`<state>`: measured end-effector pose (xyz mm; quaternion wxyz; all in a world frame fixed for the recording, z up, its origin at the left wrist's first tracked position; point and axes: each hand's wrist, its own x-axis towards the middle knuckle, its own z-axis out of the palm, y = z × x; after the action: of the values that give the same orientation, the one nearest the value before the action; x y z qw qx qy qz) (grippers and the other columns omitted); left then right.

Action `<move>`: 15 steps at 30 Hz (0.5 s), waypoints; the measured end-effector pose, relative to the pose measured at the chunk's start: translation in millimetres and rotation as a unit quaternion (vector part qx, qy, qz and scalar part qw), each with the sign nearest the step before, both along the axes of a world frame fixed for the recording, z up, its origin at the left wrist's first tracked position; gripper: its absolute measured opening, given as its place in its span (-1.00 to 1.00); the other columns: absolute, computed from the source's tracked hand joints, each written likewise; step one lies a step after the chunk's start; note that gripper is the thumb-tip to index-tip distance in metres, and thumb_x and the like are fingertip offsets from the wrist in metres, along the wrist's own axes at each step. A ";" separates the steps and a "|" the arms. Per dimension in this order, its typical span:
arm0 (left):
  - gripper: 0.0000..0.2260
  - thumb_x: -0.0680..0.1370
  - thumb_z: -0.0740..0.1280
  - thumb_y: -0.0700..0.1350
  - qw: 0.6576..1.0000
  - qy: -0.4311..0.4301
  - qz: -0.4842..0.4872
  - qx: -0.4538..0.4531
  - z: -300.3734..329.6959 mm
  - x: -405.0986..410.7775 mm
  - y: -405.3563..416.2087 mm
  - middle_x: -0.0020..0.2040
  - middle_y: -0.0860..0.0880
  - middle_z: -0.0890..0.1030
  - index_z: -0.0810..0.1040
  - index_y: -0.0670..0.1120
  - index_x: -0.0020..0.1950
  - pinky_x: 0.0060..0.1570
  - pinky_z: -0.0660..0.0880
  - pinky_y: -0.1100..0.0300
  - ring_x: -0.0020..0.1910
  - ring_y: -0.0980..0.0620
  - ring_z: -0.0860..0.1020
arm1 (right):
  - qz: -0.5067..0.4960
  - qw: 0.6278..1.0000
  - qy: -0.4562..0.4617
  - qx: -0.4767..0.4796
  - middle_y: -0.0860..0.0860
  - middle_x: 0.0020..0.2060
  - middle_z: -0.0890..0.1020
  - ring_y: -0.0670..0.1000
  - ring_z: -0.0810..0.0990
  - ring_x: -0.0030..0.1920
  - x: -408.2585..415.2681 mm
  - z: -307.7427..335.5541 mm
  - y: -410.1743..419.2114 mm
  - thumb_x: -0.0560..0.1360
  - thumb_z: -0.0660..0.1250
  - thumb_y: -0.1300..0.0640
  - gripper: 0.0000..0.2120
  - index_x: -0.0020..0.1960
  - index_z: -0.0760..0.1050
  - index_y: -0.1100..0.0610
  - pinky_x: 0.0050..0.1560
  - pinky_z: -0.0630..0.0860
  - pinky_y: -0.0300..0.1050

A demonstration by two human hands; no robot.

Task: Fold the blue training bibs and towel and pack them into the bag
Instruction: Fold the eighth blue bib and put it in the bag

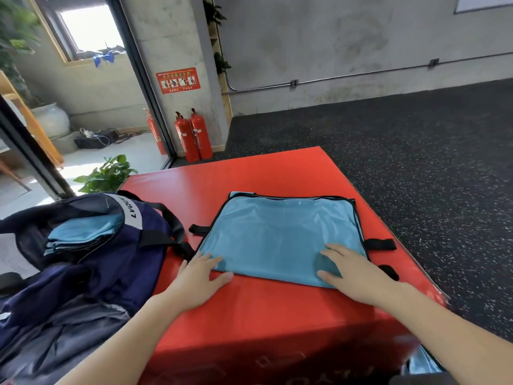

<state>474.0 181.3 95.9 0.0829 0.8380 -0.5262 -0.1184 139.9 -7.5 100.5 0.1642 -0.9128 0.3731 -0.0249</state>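
Two hands, left [204, 276] and right [351, 270], lie flat and open on the near corners of a blue bib [280, 234] on the red desk [249, 315], apparently smoothing it for folding (folded blue cloth already fills the navy bag [91, 262] left of the bib).

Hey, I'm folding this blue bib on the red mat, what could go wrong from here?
The bib looks slippery, so it may slide under your flat left hand and right hand and fold crooked. Its black straps stick out and might snag. The bag already holds folded bibs, so cramming may unfold them.
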 end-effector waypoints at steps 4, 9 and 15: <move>-0.27 0.44 0.10 0.53 0.998 -0.027 0.055 0.002 9.2 -13.0 3.7 0.32 0.03 0.48 0.48 0.11 0.43 0.37 0.30 -0.13 0.40 -0.11 0.31 | 0.015 0.999 0.012 0.049 -0.13 0.45 0.41 -0.09 0.38 0.45 -15.3 13.2 6.0 0.48 0.18 -0.46 -0.29 0.46 0.40 -0.04 0.45 0.30 -0.12; -0.47 0.56 0.20 0.36 0.997 -0.001 0.081 -0.004 11.3 -13.7 -2.7 0.40 -0.04 0.38 0.48 0.11 0.41 0.35 0.28 -0.09 0.38 -0.13 0.29 | 0.028 0.998 0.003 0.053 -0.25 0.11 0.60 -0.22 0.53 0.16 -27.8 25.9 -0.5 0.43 0.39 -0.35 -0.53 0.19 0.60 -0.08 0.27 0.40 -0.25; -0.38 0.56 0.17 0.38 0.997 0.003 0.059 -0.056 1.3 14.3 -22.7 0.51 0.03 0.34 0.40 0.06 0.50 0.43 0.27 -0.11 0.50 -0.04 0.24 | 0.051 0.996 0.005 0.075 -0.31 0.02 0.63 -0.29 0.54 0.08 -22.9 27.8 -13.4 0.30 0.52 -0.27 -0.69 -0.02 0.58 -0.25 0.18 0.43 -0.30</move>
<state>488.2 158.7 97.1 0.1380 0.8613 -0.4813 -0.0864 117.0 -20.9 128.3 0.2311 -0.9159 0.3279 0.0161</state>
